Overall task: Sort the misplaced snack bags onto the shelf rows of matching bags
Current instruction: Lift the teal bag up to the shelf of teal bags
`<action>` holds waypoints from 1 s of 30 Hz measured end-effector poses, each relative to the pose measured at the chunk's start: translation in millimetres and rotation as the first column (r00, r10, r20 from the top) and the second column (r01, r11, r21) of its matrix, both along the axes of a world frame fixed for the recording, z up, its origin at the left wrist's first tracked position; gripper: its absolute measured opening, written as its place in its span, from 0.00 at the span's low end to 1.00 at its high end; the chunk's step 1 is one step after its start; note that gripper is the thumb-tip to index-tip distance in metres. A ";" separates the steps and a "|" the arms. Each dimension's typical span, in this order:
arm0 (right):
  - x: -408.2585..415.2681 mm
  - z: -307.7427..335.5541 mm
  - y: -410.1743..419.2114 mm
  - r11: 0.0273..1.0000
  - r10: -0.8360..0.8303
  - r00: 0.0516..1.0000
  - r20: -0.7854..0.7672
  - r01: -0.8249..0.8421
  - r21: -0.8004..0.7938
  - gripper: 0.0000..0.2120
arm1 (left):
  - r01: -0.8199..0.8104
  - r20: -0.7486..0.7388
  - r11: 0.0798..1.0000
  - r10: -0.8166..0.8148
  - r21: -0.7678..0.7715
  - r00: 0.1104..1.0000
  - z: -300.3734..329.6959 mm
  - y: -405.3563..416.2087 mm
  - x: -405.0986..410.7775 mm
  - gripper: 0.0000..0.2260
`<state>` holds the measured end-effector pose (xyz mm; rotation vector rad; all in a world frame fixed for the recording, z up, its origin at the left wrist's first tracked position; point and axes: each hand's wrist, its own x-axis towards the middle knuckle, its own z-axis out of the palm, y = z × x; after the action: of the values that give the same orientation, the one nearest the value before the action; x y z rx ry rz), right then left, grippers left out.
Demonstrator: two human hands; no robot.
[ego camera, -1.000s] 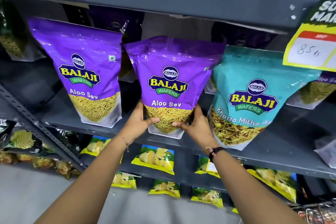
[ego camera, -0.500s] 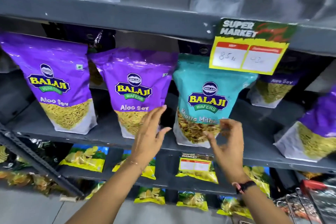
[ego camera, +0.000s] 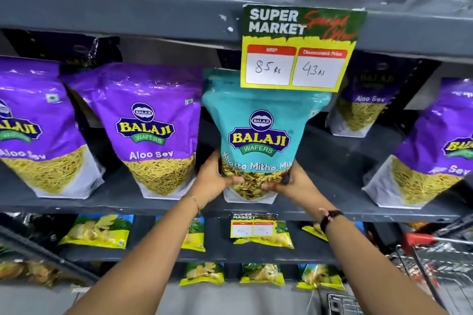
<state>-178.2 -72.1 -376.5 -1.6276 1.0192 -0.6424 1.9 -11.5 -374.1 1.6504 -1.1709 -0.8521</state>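
A teal Khatta Mitha Mix bag [ego camera: 258,120] stands upright on the grey middle shelf [ego camera: 115,199] among purple Aloo Sev bags. My left hand [ego camera: 213,178] grips its lower left side and my right hand [ego camera: 290,181] grips its lower right side. One purple Aloo Sev bag [ego camera: 151,128] stands just left of it, another [ego camera: 33,130] at the far left. More purple bags stand to the right, one set back [ego camera: 363,107] and one at the front [ego camera: 440,146]. The teal bag's top is partly hidden by a price sign.
A yellow and green price sign [ego camera: 299,48] hangs from the upper shelf edge, reading 85 and 43. Yellow chip packets [ego camera: 99,231] fill the lower shelves. A metal trolley with a red handle [ego camera: 432,240] stands at the lower right. Silver bags sit on the top shelf.
My hands let go of the middle purple Aloo Sev bag, moved right and closed on the teal Khatta Mitha Mix bag. The camera view shifted right and up.
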 end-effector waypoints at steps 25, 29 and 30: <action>-55.1 176.7 126.9 0.844 0.013 1.000 0.006 -0.008 -0.536 0.26 | 0.176 0.182 0.899 -0.109 -0.402 0.977 170.8 121.8 -19.9 0.29; -52.8 231.6 124.8 0.801 0.020 1.000 0.019 -0.005 -0.598 0.23 | 0.186 0.191 0.842 -0.102 -0.506 0.976 221.2 116.3 -16.5 0.28; -52.3 244.1 122.9 0.797 0.019 0.999 0.041 0.010 -0.604 0.24 | 0.183 0.184 0.832 -0.099 -0.524 0.978 232.0 112.0 -14.7 0.29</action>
<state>-230.4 50.8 -132.4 -2.1548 0.8118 -1.0778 -12.9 100.6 -142.0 1.1815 -1.4916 -0.4247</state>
